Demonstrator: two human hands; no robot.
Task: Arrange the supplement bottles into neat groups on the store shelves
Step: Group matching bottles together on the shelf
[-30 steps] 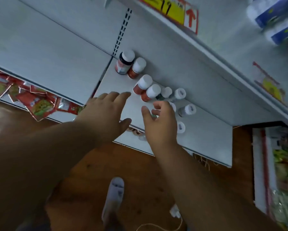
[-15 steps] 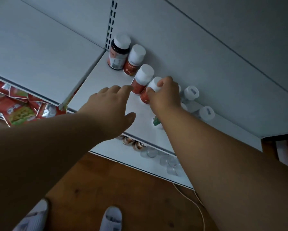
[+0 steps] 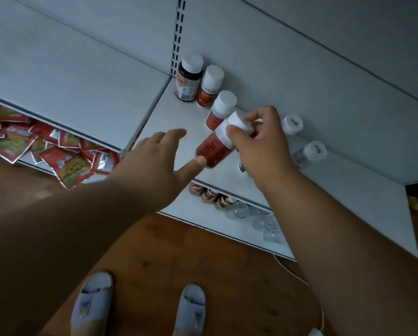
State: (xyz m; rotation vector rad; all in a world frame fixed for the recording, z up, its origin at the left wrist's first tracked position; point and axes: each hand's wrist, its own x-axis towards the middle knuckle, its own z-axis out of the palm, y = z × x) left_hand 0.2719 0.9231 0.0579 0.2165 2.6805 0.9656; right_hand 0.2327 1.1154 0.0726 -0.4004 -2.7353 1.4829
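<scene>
While right hand (image 3: 261, 146) pinches a tilted red bottle (image 3: 215, 147) by its cap above the shelf (image 3: 174, 120), three bottles (image 3: 209, 87) stand behind, two clear ones (image 3: 310, 152) right. Left hand (image 3: 154, 166) spread, thumb touching the red bottle.

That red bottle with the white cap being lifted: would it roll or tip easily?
Probably. The red bottle looks round and taller than wide, so laid down it would likely roll. The right hand lifts it by cap-end fingers alone, suggesting it is light and rigid.

We see white metal shelving (image 3: 86, 76) with a slotted upright (image 3: 177, 35), over a brown wooden floor (image 3: 178, 251), all in dim light.
</scene>
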